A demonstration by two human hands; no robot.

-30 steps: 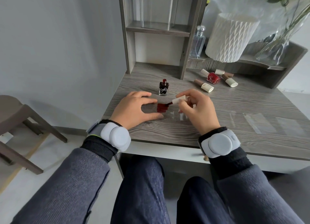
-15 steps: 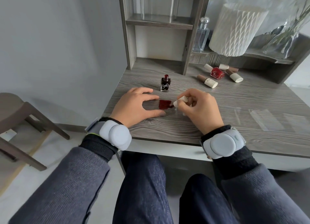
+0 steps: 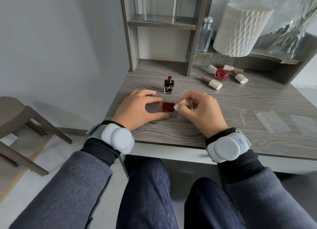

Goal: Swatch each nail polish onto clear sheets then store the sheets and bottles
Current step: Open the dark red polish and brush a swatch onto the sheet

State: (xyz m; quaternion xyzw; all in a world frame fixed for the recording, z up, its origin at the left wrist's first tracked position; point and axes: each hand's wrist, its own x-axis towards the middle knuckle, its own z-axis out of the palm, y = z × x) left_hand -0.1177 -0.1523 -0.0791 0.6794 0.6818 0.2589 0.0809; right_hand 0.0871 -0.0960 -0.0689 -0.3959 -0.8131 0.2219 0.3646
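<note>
Swatch point(image 3: 168, 107) grown; fingers point(image 3: 189, 96) seemingly pinch cap point(image 3: 181, 104).

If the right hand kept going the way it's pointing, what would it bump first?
The right hand aims its white brush cap left at the dark red swatch, so that paint comes first. Past it, probably the fingers of the left hand, though depth is unclear.

Soft, even daylight, faint shadows, glare on the desk point(image 3: 257, 126), wide-angle edge distortion.
</note>
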